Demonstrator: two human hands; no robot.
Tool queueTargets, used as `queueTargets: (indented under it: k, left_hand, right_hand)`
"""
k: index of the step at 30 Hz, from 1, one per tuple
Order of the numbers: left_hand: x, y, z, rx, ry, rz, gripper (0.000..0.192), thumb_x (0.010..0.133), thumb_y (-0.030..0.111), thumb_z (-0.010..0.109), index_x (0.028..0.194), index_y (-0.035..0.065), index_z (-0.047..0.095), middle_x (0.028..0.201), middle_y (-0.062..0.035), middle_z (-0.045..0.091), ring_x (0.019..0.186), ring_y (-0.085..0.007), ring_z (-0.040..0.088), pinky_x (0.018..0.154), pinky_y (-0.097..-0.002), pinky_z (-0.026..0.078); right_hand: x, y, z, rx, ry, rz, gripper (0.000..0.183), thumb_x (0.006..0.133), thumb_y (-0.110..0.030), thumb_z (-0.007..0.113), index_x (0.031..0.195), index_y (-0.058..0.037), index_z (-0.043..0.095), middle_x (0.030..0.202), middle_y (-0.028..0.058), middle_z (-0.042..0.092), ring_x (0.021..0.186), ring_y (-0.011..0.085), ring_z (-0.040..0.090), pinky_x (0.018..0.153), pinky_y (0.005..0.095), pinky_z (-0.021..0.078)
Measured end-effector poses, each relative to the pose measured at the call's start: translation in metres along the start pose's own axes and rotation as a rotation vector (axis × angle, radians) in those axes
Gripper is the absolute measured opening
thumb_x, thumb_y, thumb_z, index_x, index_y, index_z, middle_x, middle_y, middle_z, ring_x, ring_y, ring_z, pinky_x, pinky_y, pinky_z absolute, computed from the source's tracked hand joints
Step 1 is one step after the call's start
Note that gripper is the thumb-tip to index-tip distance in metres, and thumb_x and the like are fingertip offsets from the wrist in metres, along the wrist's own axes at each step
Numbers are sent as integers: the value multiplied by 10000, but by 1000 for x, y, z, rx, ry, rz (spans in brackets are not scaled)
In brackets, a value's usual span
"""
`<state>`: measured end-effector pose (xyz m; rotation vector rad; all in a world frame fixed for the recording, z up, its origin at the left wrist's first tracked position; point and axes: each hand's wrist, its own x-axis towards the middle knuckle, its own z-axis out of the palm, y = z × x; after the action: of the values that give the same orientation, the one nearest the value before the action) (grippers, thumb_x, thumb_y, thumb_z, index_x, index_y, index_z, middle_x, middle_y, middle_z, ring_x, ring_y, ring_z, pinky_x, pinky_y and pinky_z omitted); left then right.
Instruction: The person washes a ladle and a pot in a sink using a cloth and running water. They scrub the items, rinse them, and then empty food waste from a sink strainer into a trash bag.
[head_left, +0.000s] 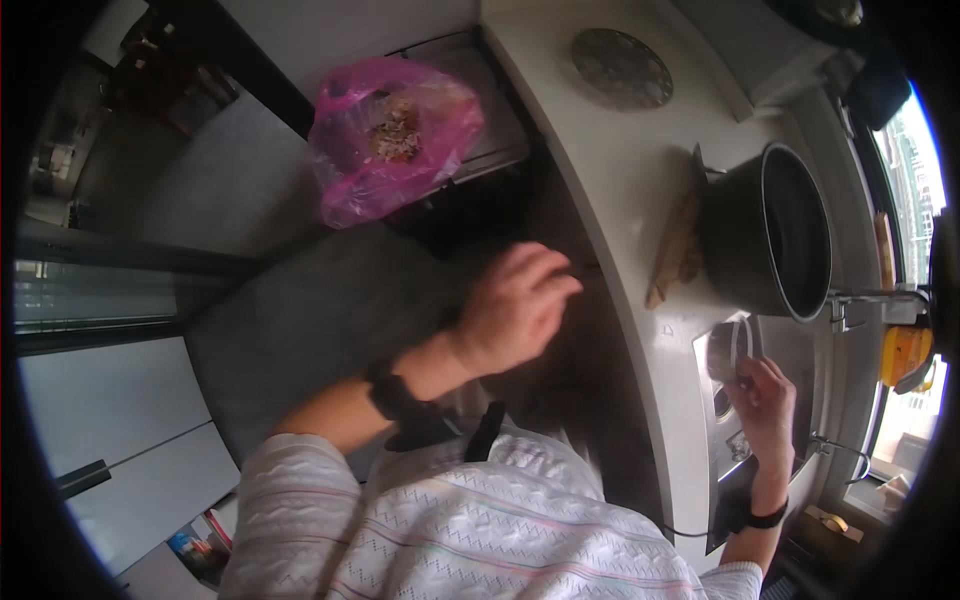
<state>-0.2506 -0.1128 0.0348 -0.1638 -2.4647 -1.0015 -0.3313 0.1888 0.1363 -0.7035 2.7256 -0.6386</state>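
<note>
My right hand (766, 401) pinches a small round greyish vessel with a pale rim (726, 354) over the stainless steel sink (787, 360). What the vessel is made of is blurred. My left hand (517, 307) hangs above the floor in front of the counter edge, fingers loosely bent, with nothing visible in it. A deep dark grey pot (739, 232) stands by the sink, its mouth facing the window side in this view. Beside it on the counter lies a brown, flat item (675, 251) that I cannot identify.
A pink plastic bag (442, 112) holding food scraps sits over a bin area at the counter's far end. A round patterned trivet (622, 69) lies on the white countertop (570, 142). The faucet (874, 300) projects beyond the pot. White cabinets (127, 442) stand at left.
</note>
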Motion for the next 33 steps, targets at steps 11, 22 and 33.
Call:
queueTargets:
  k: [11, 22, 33]
  left_hand:
    - [-35, -151, -141, 475, -30, -214, 335, 639, 90, 664, 966, 74, 593, 933, -50, 563, 992, -252, 471, 854, -386, 354]
    - [-46, -149, -134, 376, -42, -164, 199, 681, 74, 610, 878, 93, 628, 775, -16, 534, 849, -197, 497, 810, -377, 346]
    - [-44, -145, -140, 298, -96, -179, 184, 692, 57, 603, 873, 87, 623, 758, -25, 548, 804, -201, 521, 788, -364, 360]
  right_hand:
    - [239, -246, 196, 461, -254, -455, 167, 801, -144, 589, 899, -10, 608, 665, 105, 579, 586, 177, 559, 573, 293, 449]
    - [256, -247, 266, 1605, -511, 375, 128, 911, -139, 453, 950, -43, 529, 786, 34, 558, 646, 114, 522, 554, 257, 441]
    - [241, -238, 235, 1757, -509, 237, 158, 907, -160, 475, 918, -18, 542, 731, 41, 570, 620, 127, 556, 550, 263, 477]
